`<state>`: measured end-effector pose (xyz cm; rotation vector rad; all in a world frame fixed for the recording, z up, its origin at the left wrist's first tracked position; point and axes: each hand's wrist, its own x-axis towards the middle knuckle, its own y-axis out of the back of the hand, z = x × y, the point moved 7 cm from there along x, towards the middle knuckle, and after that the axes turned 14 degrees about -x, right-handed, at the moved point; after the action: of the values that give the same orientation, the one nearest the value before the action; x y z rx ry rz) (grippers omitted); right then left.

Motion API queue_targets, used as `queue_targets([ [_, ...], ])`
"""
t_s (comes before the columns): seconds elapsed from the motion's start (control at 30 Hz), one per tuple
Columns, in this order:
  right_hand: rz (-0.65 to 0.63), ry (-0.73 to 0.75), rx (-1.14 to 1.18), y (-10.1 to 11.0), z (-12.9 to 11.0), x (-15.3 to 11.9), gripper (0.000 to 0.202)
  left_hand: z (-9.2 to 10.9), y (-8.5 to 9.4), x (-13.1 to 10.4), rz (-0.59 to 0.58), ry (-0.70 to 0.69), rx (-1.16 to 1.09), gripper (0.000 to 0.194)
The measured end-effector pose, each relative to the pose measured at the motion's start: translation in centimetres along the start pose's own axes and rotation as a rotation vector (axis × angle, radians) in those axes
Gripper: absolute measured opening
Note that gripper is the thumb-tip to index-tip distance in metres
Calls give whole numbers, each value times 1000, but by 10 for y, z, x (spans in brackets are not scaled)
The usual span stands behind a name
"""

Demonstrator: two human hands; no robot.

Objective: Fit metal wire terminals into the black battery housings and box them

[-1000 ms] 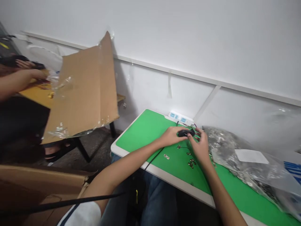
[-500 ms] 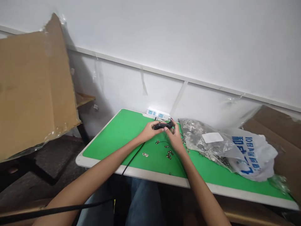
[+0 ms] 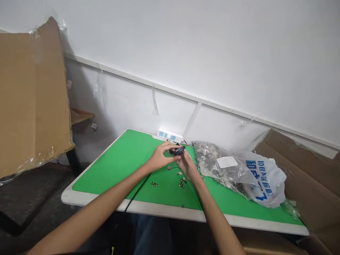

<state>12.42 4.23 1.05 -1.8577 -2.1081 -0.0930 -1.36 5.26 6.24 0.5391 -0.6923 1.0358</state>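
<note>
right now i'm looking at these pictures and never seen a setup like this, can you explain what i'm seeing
There is no robot here: these are a person's bare hands, seen by a camera worn on the head, looking forward and down. The left hand holds a small black object; the right hand is at its right end, its grip partly hidden. The object is too small to identify.

On the green-topped table lie small metal pieces, a clear plastic bag with a white label, and a white plastic bag with blue lettering. A black cable crosses the near edge. By the wall is a white power strip with blue sockets.
</note>
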Motion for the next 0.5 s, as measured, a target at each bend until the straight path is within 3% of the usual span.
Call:
queue_targets([
  [0.13, -1, -18, 115, -1, -8, 0, 55, -4, 1, -1, 3, -2, 16, 39],
  [0.3, 48, -84, 140, 3, 1, 4, 52, -8, 2, -2, -13, 11, 68, 39],
  [0.5, 181, -66, 34, 13, 8, 2, 51, -2, -1, -4, -60, -57, 145, 37],
])
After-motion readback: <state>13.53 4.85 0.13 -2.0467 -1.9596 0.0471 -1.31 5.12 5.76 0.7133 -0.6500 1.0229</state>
